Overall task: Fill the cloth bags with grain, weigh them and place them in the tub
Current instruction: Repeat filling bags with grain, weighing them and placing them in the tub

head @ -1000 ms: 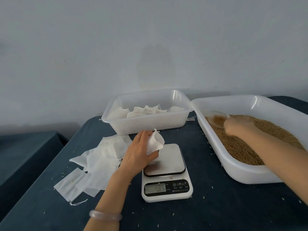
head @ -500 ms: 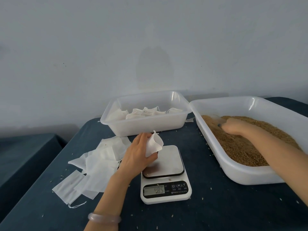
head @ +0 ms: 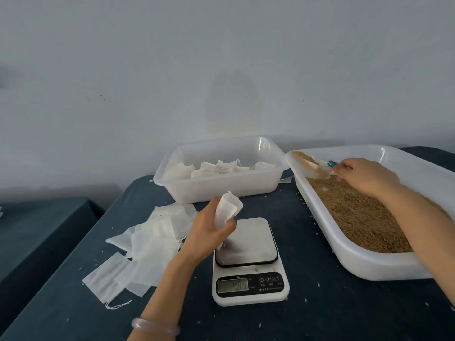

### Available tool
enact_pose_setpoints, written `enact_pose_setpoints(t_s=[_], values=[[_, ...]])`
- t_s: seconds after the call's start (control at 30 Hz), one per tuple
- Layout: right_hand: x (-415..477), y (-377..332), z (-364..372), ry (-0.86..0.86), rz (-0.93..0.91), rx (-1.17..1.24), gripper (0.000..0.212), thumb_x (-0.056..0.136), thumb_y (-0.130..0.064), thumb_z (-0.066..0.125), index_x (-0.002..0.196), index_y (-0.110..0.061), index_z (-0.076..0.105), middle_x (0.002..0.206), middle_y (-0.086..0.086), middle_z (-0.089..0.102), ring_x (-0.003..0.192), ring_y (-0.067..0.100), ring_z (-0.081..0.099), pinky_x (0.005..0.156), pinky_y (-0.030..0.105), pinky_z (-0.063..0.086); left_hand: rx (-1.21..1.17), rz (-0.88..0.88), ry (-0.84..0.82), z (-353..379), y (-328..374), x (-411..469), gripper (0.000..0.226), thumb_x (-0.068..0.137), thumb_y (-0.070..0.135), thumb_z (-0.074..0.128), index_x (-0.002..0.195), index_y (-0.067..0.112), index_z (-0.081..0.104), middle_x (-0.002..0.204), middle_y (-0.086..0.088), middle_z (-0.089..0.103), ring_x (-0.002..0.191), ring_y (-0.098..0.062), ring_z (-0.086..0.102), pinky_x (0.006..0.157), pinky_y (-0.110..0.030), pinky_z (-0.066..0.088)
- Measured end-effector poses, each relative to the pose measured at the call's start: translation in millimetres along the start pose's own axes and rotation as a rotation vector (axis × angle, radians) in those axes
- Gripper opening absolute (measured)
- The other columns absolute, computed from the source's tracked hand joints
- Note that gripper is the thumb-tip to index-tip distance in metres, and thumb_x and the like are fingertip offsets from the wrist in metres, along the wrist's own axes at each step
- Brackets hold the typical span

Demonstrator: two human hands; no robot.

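Note:
My left hand (head: 209,232) holds a small white cloth bag (head: 227,210) upright with its mouth open, its bottom resting on the left edge of the white digital scale (head: 248,262). My right hand (head: 364,177) grips a clear plastic scoop (head: 317,168) with a blue handle end, lifted over the far corner of the large white tub of brown grain (head: 364,222). The scoop carries grain. A smaller clear tub (head: 221,188) behind the scale holds several filled white bags (head: 221,167).
A loose pile of empty white cloth bags (head: 147,244) lies left of the scale on the dark blue table (head: 320,316). Stray grains dot the cloth. A second dark surface (head: 37,230) sits lower at the left. A pale wall stands behind.
My right hand has drawn the scoop through the grain and raised it toward the tub's far left corner. My left hand and the bag have stayed on the scale; the display reading changed.

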State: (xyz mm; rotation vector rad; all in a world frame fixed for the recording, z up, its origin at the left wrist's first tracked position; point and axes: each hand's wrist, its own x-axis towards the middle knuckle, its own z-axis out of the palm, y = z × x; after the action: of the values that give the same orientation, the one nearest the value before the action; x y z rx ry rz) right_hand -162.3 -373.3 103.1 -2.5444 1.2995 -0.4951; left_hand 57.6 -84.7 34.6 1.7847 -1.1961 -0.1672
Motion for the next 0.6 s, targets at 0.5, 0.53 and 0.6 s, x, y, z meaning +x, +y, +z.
enact_pose_setpoints(t_s=[0.5, 0.53, 0.6], values=[[-29.9, -55.9, 0.8, -0.031, -0.579, 0.297, 0.030, 0.066, -0.077, 0.047, 0.087, -0.062, 0.061, 0.094, -0.039, 0.065, 0.094, -0.017, 0.059, 0.073, 0.022, 0.045, -0.105, -0.061, -0.079, -5.8, 0.8, -2.3, 0.044, 0.071, 0.055, 0.052, 0.112, 0.041, 0.049, 0.101, 0.009, 0.063, 0.091, -0.009, 0.059, 0.074, -0.024, 0.052], [-29.4, -55.5, 0.7, -0.013, -0.600, 0.276, 0.027, 0.066, -0.077, 0.047, 0.086, -0.064, 0.060, 0.094, -0.041, 0.064, 0.094, -0.017, 0.058, 0.071, 0.020, 0.042, -0.102, -0.060, -0.080, -5.9, 0.6, -2.4, 0.046, 0.071, 0.054, 0.052, 0.114, 0.038, 0.050, 0.100, 0.008, 0.063, 0.091, -0.011, 0.059, 0.076, -0.027, 0.053], [-30.3, -56.9, -1.0, 0.025, -0.628, 0.228, 0.019, 0.071, -0.072, 0.051, 0.086, -0.065, 0.060, 0.091, -0.038, 0.065, 0.091, -0.011, 0.060, 0.070, 0.019, 0.043, -0.088, -0.053, -0.097, -6.0, 1.0, -2.5, 0.050, 0.073, 0.054, 0.052, 0.117, 0.031, 0.051, 0.101, 0.006, 0.064, 0.091, -0.015, 0.060, 0.077, -0.033, 0.054]])
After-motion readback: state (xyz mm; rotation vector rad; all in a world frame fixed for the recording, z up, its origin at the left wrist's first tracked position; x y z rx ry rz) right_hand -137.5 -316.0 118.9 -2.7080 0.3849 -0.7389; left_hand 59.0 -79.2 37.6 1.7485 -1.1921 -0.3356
